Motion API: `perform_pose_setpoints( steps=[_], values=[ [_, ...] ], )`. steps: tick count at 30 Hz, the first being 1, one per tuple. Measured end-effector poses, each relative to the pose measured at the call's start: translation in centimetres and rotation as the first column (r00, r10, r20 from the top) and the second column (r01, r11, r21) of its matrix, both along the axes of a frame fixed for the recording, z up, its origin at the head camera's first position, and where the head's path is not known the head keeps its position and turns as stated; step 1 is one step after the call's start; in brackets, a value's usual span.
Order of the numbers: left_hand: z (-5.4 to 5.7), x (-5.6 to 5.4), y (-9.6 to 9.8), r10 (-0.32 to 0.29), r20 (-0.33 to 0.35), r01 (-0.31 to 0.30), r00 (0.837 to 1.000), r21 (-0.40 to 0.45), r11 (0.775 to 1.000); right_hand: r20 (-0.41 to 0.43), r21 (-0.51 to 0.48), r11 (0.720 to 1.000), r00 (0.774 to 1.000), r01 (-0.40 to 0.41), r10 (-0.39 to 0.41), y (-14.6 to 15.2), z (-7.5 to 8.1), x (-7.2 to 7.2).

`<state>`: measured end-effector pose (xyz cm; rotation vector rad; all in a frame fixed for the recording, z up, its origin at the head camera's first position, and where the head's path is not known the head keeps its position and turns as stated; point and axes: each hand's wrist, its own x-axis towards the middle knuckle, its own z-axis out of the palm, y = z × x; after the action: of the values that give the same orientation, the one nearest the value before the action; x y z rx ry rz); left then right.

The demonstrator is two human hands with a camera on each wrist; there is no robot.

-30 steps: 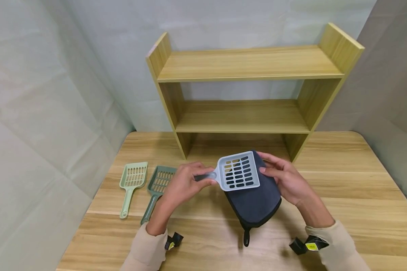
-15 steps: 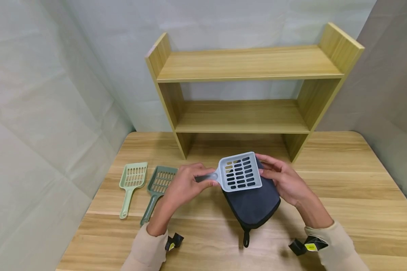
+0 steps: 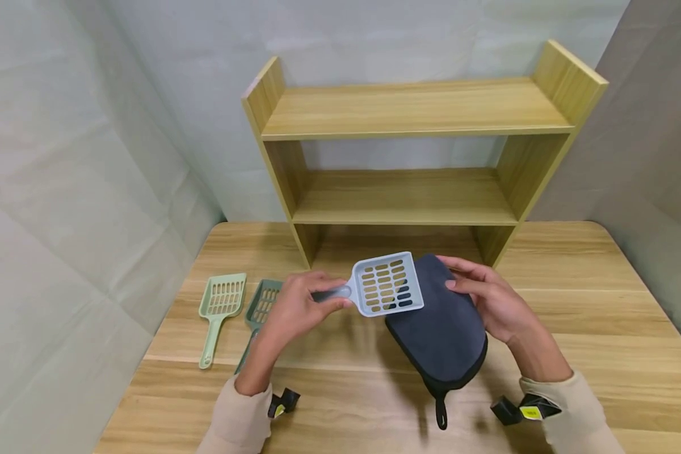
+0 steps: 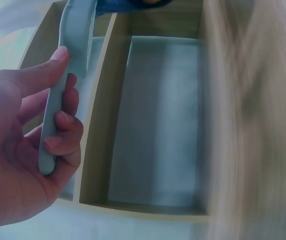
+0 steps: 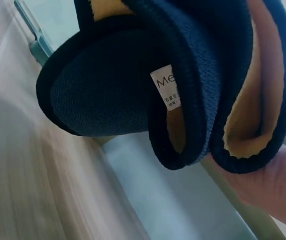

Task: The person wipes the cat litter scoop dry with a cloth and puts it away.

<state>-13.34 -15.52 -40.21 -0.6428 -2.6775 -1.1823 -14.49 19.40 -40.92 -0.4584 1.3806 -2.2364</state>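
My left hand pinches the handle of a light grey-blue litter scoop, whose slotted head points right above the table. In the left wrist view, the fingers curl round the scoop's handle. On the right, my right hand grips the upper edge of a navy cloth mitt with black edging and a hanging loop. The scoop's front corner overlaps the mitt in the head view; whether they touch I cannot tell. Folds, tan lining and a white label show on the mitt in the right wrist view.
A pale green litter scoop and a dark green one lie at the table's left; the left arm partly covers the darker one. Behind the hands stands a wooden shelf unit on the wooden table. Cloth walls surround it.
The scoop has shifted left with the left hand, while the mitt has moved right and slightly down with the right hand. They overlap much less now.
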Motion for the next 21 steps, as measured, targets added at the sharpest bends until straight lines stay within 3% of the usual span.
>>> perform_pose_setpoints(
  steps=[21],
  values=[
    [-0.1, -0.3, -0.4, -0.044, -0.045, 0.044, 0.998, 0.0, 0.999, 0.016, 0.061, 0.997, 0.999, -0.042, 0.041, -0.9, -1.0, -0.2]
  ],
)
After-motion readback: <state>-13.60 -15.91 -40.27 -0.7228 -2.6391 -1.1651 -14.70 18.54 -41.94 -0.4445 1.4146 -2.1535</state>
